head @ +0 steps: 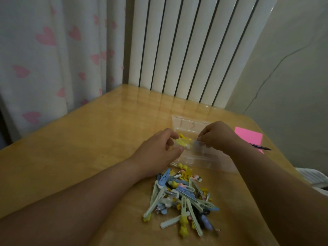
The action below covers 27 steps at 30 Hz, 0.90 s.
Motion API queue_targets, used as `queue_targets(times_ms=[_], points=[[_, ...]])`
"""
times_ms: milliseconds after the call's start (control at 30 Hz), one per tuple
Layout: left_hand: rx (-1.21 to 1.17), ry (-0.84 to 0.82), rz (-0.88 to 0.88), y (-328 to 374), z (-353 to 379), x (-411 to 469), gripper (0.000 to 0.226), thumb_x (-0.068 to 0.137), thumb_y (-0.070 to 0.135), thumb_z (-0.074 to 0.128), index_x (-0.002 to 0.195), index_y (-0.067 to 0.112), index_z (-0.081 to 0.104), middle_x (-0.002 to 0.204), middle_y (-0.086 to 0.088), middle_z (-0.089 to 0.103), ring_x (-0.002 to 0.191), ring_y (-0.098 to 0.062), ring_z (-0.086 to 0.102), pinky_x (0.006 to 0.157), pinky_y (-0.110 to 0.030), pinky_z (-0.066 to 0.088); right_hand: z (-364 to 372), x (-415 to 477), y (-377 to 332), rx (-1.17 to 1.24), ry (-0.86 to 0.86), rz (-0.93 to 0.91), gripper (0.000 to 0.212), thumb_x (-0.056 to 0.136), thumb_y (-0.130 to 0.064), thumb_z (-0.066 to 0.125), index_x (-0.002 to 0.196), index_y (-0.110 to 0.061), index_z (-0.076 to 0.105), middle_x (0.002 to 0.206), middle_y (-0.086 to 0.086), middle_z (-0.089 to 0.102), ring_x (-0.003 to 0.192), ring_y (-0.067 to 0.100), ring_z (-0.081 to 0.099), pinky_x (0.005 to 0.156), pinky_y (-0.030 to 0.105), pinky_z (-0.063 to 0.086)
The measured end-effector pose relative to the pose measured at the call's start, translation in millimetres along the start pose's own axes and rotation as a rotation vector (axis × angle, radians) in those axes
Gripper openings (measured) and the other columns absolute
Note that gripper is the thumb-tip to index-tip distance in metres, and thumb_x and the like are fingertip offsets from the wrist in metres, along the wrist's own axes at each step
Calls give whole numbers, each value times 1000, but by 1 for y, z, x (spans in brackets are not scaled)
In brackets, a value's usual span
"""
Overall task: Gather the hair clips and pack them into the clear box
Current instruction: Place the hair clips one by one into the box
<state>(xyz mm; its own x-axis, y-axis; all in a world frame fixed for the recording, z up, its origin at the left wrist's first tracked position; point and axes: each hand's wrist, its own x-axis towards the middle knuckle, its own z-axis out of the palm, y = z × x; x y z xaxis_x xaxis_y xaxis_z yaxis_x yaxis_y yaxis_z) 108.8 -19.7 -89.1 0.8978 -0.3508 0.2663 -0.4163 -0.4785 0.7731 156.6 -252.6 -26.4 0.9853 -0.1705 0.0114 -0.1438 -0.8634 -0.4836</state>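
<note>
A heap of hair clips [184,197], pale green, blue, yellow and pink, lies on the wooden table [88,148] in front of me. Behind it stands the clear box [204,157] with its lid [188,124] tipped up at the back. My left hand [159,150] pinches a yellow clip [182,142] over the box's left end. My right hand [218,134] is over the box beside it, its fingertips pinching a small pale clip that is blurred. A few yellow clips [182,166] lie just outside the box's front left corner.
A pink paper sheet [248,137] with a dark pen [262,147] on it lies right of the box. A white ribbed radiator [186,50] and a heart-print curtain [44,59] stand behind the table. White cloth [314,178] shows past the table's right edge.
</note>
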Motion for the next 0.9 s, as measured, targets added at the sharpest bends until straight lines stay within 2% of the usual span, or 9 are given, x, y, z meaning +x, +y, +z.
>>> queue_targets(times_ms=[100,233,367,433,500,600,700,833,900], points=[[2,1,3,0,0,0,40,100,53,62,133,32,55,111,12,56,104,-9,58,96,-45,55,1,0,1,27,8,25,4,87,-14,82,85,-12,84,71,4,75,61,16,64,52,25,47],[-5,7,3,0,0,0,40,100,54,62,133,33,56,111,11,57,104,-10,59,95,-45,55,3,-2,7,20,44,16,5,88,-20,81,88,-17,85,82,1,77,79,22,71,75,39,62],[-15,3,2,0,0,-1,38,101,52,62,133,33,56,111,10,58,103,-11,60,94,-44,56,-2,-27,14,136,235,-113,12,96,-24,73,100,-18,82,95,-3,77,80,7,65,67,24,49],[-12,7,3,1,0,-1,37,101,50,62,133,32,56,111,9,58,104,-11,60,94,-42,56,-8,-49,16,185,321,-201,11,99,-28,70,101,-22,80,92,-12,74,81,3,65,64,21,45],[-12,8,-1,3,-1,-1,37,102,49,63,133,31,56,112,8,59,103,-11,60,93,-41,56,-16,-72,17,245,331,-268,9,100,-29,69,99,-26,77,86,-13,73,74,4,68,60,15,45],[-12,11,-11,5,-1,-2,36,101,48,64,132,31,58,113,6,61,104,-12,61,93,-40,56,-24,-99,16,304,173,-344,8,100,-30,68,96,-28,75,78,-8,76,62,5,70,52,10,48],[-19,18,-26,8,-1,-2,34,100,47,65,129,31,59,112,5,62,104,-13,62,94,-40,56,-28,-114,13,180,-47,-402,13,99,-37,68,93,-28,74,79,-8,76,59,7,70,57,19,53],[-38,32,-35,10,-1,-2,32,99,45,67,126,31,60,110,5,64,102,-11,63,91,-36,56,-25,-121,8,-30,-392,-348,36,96,-54,67,90,-20,75,79,-1,78,64,13,74,66,29,60],[-35,35,-35,10,-1,-2,31,99,44,68,126,31,60,109,5,64,99,-8,63,90,-34,55,-20,-124,4,-95,-481,-327,41,93,-59,68,89,-19,76,79,3,78,67,14,75,67,30,60]])
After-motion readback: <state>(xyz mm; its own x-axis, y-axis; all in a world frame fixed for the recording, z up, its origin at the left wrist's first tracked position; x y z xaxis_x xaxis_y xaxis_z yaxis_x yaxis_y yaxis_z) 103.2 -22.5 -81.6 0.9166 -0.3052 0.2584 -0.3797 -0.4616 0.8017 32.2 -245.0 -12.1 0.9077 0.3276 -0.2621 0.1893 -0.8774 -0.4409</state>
